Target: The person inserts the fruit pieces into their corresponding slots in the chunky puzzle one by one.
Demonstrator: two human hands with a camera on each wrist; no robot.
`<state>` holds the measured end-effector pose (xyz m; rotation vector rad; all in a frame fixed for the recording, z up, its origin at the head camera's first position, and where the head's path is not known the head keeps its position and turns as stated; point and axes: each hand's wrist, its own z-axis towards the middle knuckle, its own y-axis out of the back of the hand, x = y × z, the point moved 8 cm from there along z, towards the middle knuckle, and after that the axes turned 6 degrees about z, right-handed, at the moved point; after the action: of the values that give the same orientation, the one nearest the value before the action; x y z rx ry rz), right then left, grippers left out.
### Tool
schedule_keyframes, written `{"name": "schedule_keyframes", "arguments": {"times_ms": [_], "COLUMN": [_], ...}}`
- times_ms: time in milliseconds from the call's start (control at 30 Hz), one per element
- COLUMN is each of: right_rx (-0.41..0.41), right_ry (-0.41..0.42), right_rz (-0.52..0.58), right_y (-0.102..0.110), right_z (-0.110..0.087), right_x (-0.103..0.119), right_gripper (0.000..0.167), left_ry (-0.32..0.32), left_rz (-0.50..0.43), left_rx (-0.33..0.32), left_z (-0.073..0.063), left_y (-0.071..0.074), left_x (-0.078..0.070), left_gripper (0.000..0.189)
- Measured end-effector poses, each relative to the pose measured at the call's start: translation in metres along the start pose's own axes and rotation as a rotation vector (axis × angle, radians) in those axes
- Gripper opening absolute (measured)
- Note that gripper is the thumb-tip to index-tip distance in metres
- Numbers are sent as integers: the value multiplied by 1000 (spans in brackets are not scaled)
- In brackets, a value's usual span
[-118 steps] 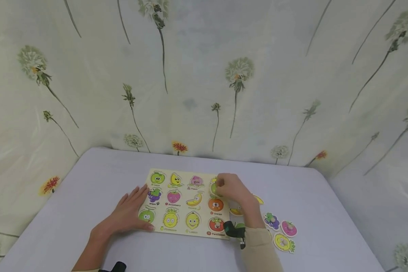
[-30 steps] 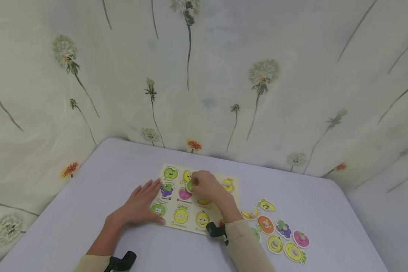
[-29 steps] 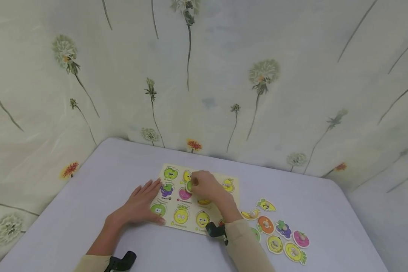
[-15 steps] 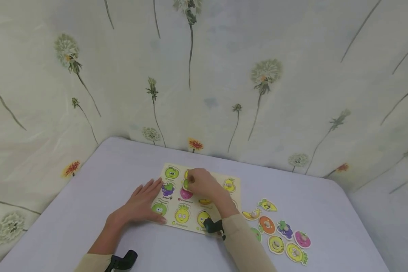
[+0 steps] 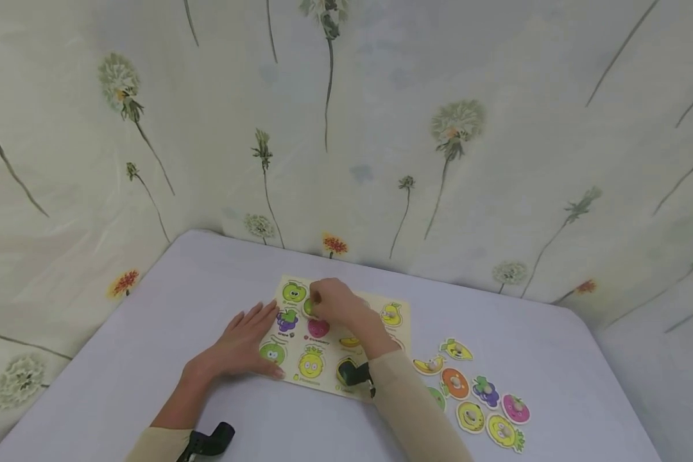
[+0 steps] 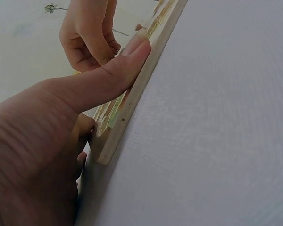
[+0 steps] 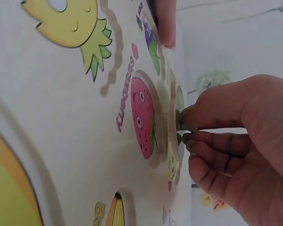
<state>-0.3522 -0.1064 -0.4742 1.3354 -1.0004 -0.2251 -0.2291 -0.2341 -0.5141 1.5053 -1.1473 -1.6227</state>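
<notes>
My right hand (image 5: 337, 305) pinches the small knob of a green fruit puzzle piece (image 5: 308, 308) between thumb and fingertips. It holds the piece low over the top row of the fruit puzzle board (image 5: 330, 359), beside the printed apple (image 5: 294, 292). In the right wrist view, the green piece (image 7: 180, 101) stands near the printed strawberry (image 7: 142, 117). My left hand (image 5: 237, 350) rests spread at the board's left end, its fingers along the left edge. In the left wrist view, the thumb (image 6: 108, 77) lies along the near edge of the board (image 6: 122, 120). The right hand hides part of the top row.
Right of the board lie several loose knobbed pieces, among them a banana (image 5: 428, 366), an orange (image 5: 455, 383), grapes (image 5: 486, 391), a strawberry (image 5: 516, 409) and a pineapple (image 5: 504, 431). A pear piece (image 5: 391, 314) sits in the board. A flower-printed cloth (image 5: 369, 128) hangs behind the table.
My right hand has carried the green piece leftward along the top row, from the pear at the right to beside the apple. The left hand stays at the board's left end.
</notes>
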Motion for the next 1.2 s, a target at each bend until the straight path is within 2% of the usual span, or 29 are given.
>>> {"name": "schedule_keyframes", "arguments": {"times_ms": [433, 633, 1033, 1200], "right_rx": [-15, -28, -54, -85], "right_ry": [9, -5, -27, -20], "right_rz": [0, -16, 5, 27], "right_y": [1, 0, -5, -6], "right_z": [6, 10, 18, 22], "right_x": [15, 15, 10, 12], "right_gripper": [4, 9, 3, 9], "left_ry": [-18, -10, -11, -12], "left_rz": [9, 27, 17, 18], "left_rx": [-7, -6, -5, -8], "left_z": [2, 2, 3, 3], "left_y": [-1, -1, -2, -3], "left_x": [0, 1, 2, 5], "left_gripper": [124, 124, 124, 125]}}
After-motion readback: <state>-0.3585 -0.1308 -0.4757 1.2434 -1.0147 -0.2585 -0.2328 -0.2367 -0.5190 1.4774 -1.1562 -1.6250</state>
